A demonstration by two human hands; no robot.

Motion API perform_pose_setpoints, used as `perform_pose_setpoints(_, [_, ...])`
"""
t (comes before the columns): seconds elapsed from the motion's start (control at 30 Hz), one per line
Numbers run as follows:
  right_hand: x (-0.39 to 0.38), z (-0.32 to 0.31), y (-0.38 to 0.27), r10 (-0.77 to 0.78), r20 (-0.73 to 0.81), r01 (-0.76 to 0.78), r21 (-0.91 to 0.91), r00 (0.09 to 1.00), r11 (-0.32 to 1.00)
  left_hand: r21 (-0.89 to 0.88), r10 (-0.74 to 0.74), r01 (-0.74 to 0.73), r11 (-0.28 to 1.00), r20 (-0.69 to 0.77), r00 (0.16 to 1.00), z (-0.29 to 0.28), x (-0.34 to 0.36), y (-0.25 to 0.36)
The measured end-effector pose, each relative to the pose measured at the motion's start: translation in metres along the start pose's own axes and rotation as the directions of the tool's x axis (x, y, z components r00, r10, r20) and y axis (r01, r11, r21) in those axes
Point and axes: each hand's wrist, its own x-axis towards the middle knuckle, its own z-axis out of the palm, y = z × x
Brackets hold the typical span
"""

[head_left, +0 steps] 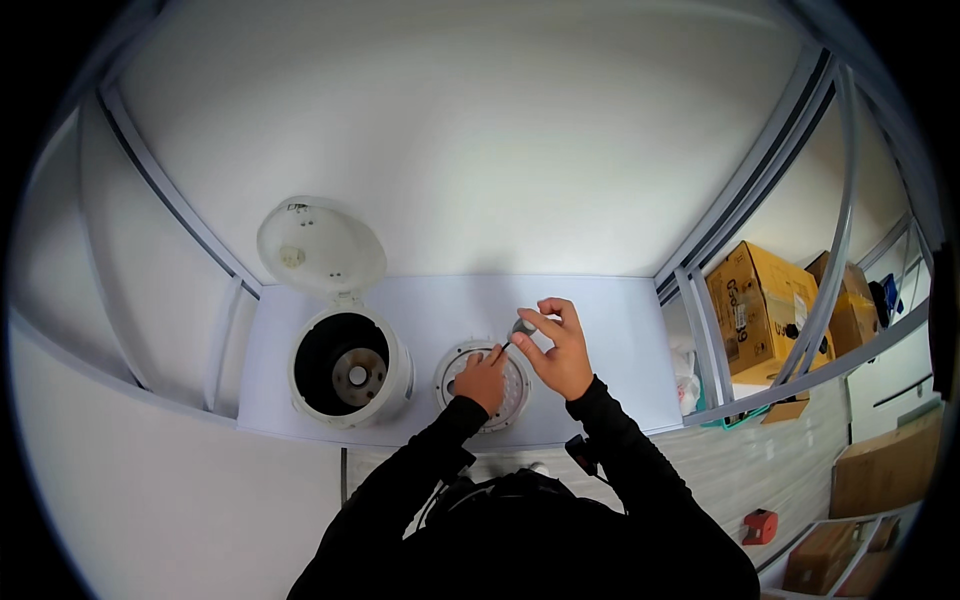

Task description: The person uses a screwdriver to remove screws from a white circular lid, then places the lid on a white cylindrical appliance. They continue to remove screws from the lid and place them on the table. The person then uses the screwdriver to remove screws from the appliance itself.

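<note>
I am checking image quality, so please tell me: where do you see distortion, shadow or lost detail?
Head view: black rim, and the right-hand frame rail bows; head view: soft shadow on the wall above the tabletop; head view: black sleeves show little detail; head view: small tool in right hand, too small to identify.

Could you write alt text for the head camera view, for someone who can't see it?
A person's right hand holds a small dark-shafted tool near a round pale disc, with the left hand on the disc. To the left on the white table stands a round white pot, its lid raised.
</note>
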Motion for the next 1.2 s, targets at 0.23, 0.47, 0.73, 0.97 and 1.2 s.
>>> perform_pose_setpoints(0.23, [0.0, 0.004, -0.005, 0.064, -0.028, -0.062, 0.075, 0.998, 0.995, -0.036, -0.006, 0.005, 0.999, -0.033, 0.999, 0.01, 0.0, -0.003])
perform_pose_setpoints(0.47, [0.014, 0.005, -0.015, 0.222, 0.047, -0.214, -0.141, 0.974, 0.967, -0.037, 0.04, -0.042, 0.998, -0.041, 0.998, 0.016, 0.003, -0.013])
perform_pose_setpoints(0.73, [0.019, 0.025, -0.011, -0.007, -0.086, -0.005, -0.146, 0.996, 0.989, -0.036, 0.101, -0.103, 0.994, -0.063, 0.993, 0.016, 0.006, -0.014])
perform_pose_setpoints(0.97, [0.027, 0.029, -0.002, 0.012, -0.027, -0.012, 0.003, 1.0, 1.0, 0.023, 0.075, -0.075, 0.997, -0.027, 0.997, 0.013, 0.008, -0.011])
perform_pose_setpoints(1.2, [0.035, 0.024, 0.008, 0.013, 0.133, -0.01, -0.025, 0.991, 1.0, -0.016, 0.044, -0.045, 0.999, -0.07, 0.997, 0.016, 0.003, -0.012])
